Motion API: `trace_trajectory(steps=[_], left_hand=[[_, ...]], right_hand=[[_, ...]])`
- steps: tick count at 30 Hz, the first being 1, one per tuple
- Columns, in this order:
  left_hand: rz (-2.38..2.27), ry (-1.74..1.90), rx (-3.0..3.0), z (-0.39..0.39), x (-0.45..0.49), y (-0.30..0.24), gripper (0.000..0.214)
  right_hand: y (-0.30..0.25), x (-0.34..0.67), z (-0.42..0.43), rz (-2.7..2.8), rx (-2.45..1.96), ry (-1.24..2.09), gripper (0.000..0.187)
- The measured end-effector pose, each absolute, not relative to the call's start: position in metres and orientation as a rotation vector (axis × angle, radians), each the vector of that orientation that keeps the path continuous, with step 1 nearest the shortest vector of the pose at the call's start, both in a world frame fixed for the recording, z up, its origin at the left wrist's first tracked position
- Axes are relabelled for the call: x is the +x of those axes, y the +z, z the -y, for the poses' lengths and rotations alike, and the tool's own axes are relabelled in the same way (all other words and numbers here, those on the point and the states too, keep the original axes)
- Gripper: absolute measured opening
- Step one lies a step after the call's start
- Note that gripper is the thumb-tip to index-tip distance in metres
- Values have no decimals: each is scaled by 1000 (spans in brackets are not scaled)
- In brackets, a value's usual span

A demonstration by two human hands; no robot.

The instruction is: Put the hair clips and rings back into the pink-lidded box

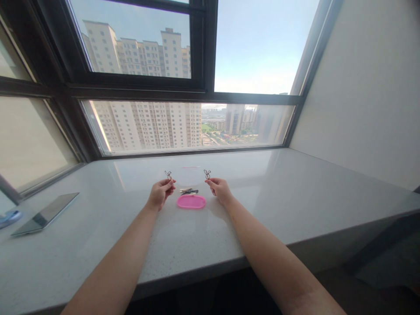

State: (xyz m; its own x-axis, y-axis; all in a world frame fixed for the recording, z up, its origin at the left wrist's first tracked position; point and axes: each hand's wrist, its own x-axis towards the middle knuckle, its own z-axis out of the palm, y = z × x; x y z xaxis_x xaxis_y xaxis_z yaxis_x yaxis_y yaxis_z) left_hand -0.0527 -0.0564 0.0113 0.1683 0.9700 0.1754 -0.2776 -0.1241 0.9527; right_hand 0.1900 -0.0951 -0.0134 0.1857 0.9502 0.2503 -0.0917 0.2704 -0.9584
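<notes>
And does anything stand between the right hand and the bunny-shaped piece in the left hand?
Nothing visible does. The gap from the right hand to the bunny-shaped piece in the left hand looks open; the small pile and pink tray lie on the countertop, lower in the picture.

- Pale grey-white, finely speckled, glossy stone-like tabletop (108, 245), with light reflected across it.
- Bright pink, oval, shallow tray (191, 202) near the middle.
- Small heap of slim black and pale pieces (189, 191), right at the tray's far rim.
- Thin pink stick (190, 166) farther back, lying crosswise.
- Flat, dark, shiny rectangular slab (47, 214) on the left.
- Light-blue object (9, 218) beyond it, cut off by the left edge.
</notes>
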Motion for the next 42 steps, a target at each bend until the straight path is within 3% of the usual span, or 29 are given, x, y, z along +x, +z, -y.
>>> trace_trajectory(steps=[14,29,36,42], left_hand=[[-745,1249,1160,56,-52,8,31],[-505,1046,1142,60,-53,8,12],[-587,1062,1276,64,-52,11,15],[-925,1251,1480,53,-52,6,25]], right_hand=[[-15,191,94,1064,-969,1001,35],[-2,197,106,1102,-698,1424,21],[-2,197,106,1173,-797,1281,22],[-7,193,102,1159,-1020,840,30]])
